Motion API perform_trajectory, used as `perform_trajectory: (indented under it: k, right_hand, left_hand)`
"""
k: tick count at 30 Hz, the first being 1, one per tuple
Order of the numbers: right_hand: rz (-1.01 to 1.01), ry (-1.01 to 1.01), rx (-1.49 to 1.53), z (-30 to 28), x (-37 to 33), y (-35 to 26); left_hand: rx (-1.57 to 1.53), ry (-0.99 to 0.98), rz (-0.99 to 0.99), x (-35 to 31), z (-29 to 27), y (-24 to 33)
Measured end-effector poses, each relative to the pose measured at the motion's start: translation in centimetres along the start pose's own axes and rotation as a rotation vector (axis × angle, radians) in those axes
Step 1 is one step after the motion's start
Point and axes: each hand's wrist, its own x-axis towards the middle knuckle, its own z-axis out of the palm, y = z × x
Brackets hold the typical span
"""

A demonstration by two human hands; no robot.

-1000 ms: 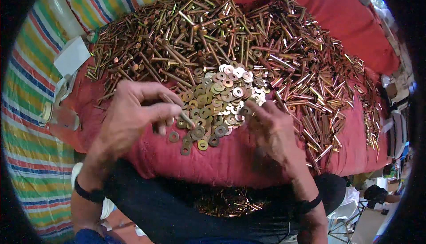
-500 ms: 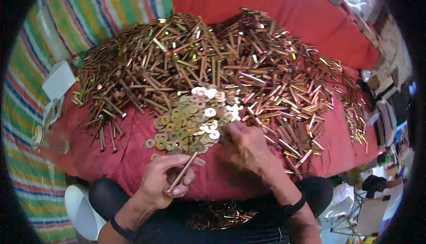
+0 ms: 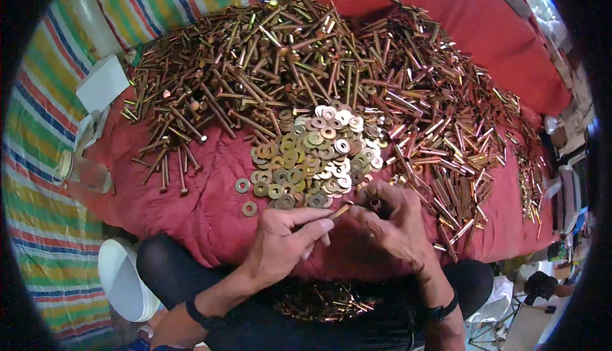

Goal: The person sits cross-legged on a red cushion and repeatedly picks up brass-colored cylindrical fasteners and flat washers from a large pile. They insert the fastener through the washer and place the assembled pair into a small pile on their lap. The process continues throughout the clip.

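A red cloth (image 3: 204,214), padded and creased, carries everything, its front edge bowed and its bare part widest at the front left. Bolts (image 3: 255,64) lie across its back and left in a deep, tangled heap, pointing every way; a few spill toward the front left, the nearest with their heads to the front. Washers (image 3: 306,153) make a low mound at the middle, flat or overlapping, against the front of the bolts, and two lie loose on the cloth at the mound's left. Tubes (image 3: 459,185) spread over the right side, thinning toward the front. Beyond them, near the right end, runs a narrow strip of small gold bits (image 3: 530,188), too small to make out
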Motion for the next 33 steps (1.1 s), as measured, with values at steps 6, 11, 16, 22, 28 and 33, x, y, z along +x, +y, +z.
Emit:
perform_trajectory:
  k: [6, 11, 16, 22, 28, 33]
  right_hand:
    - [-0.291, 0.077, -0.226, 1.5, -1.3, -0.1]
    - [-0.054, 0.154, 0.162, 1.3, -1.6, 0.1]
    - [0.109, 0.265, 1.566, -1.3, -0.3, 1.9]
    - [-0.009, 0.295, 1.662, -0.5, -0.3, 2.6]
    - [0.063, 0.275, 1.574, 0.3, -0.3, 1.7]
    - [0.020, 0.196, 1.375, 2.0, -0.7, 1.0]
  left_hand:
    - [0.655, 0.144, 0.556, -0.3, 1.1, -1.6]
    - [0.244, 0.151, 0.441, -0.2, 1.1, -1.2]
    - [-0.022, 0.031, -0.008, -0.7, 1.4, -0.4]
    - [-0.035, -0.054, -0.022, -0.7, 2.4, -0.3]
    - [-0.075, -0.066, 0.057, -0.4, 2.8, -0.5]
    - [-0.374, -0.035, -0.065, -0.1, 1.5, -0.6]
